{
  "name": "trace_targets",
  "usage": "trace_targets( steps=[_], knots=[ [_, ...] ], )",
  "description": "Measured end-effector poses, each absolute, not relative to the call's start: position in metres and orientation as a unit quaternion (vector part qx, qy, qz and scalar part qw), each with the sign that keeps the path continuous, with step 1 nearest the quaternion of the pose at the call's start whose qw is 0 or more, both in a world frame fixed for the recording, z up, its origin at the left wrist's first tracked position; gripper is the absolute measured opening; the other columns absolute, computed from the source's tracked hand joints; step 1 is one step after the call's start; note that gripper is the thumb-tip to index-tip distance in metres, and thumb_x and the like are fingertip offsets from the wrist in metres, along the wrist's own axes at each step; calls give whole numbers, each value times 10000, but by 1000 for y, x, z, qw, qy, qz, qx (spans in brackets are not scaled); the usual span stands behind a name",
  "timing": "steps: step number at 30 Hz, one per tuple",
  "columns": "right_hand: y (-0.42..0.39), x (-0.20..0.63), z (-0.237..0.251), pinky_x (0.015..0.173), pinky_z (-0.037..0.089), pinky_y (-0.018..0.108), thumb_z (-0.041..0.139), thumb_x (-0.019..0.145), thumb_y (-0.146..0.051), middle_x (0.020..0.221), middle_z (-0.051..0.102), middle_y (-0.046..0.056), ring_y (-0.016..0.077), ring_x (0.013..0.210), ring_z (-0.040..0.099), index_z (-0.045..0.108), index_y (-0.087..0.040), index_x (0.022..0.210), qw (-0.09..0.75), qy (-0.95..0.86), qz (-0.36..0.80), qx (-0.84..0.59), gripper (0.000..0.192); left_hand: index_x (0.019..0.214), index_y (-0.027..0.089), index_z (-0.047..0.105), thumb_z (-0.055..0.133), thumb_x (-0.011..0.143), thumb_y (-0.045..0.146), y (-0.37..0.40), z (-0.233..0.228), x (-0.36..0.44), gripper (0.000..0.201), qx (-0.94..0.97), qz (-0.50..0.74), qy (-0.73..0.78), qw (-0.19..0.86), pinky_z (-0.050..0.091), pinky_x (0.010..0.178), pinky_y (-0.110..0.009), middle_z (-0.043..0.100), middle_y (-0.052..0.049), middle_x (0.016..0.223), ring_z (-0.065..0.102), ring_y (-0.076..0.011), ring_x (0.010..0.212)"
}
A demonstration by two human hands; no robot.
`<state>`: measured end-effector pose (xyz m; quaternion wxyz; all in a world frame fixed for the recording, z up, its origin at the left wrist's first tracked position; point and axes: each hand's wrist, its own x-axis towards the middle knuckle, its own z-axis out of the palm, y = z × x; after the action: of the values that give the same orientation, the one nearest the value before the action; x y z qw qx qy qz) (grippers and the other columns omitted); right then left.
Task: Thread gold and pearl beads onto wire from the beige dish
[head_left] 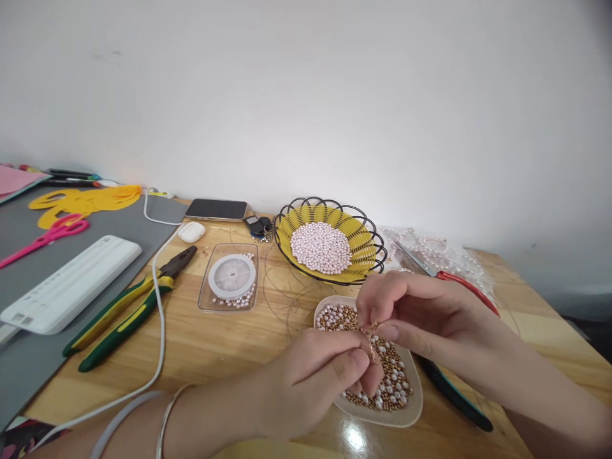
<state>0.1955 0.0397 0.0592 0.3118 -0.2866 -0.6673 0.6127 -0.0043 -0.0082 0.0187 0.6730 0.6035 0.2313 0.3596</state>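
Observation:
Both my hands meet over a cream dish filled with white pearl beads and small gold beads. My left hand is closed, thumb pressed on the bent index finger, gripping a thin twisted strand of gold wire. From the right, my right hand pinches the upper end of the same wire between thumb and fingertips. Tiny gold loops or beads seem to sit along the strand, too small to make out. Fingers hide part of it.
Behind the dish stands a yellow basket of pink pearls. Left of it are a clear box with a wire spool, pliers, a white cable and a power bank. Red-handled scissors lie at right.

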Motion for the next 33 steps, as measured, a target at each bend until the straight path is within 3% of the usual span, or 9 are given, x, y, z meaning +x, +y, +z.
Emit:
trace_targets(
  steps=[11,26,33],
  knots=[
    [38,189,59,684,556,248,732,930,-271,830,693,6,140,765,659,701,-241,869,315,-686,587,-291,75,753,185,487,381,1063,425,-9,21,-4,406,605,351,228,678,380,685,-283,460,-2,744,415,-150,697],
    [41,182,58,718,588,224,751,916,-223,892,744,29,131,803,694,744,-235,874,307,-617,679,-254,45,748,189,476,371,1053,356,-8,22,-3,363,615,345,221,674,379,669,-289,447,6,727,399,-145,671],
    [42,185,49,680,555,239,756,924,-273,816,690,0,116,676,649,738,-252,901,299,-626,674,-255,35,749,184,476,364,1035,266,-8,22,-4,317,614,351,219,672,362,658,-276,449,7,723,403,-141,671]
  ],
)
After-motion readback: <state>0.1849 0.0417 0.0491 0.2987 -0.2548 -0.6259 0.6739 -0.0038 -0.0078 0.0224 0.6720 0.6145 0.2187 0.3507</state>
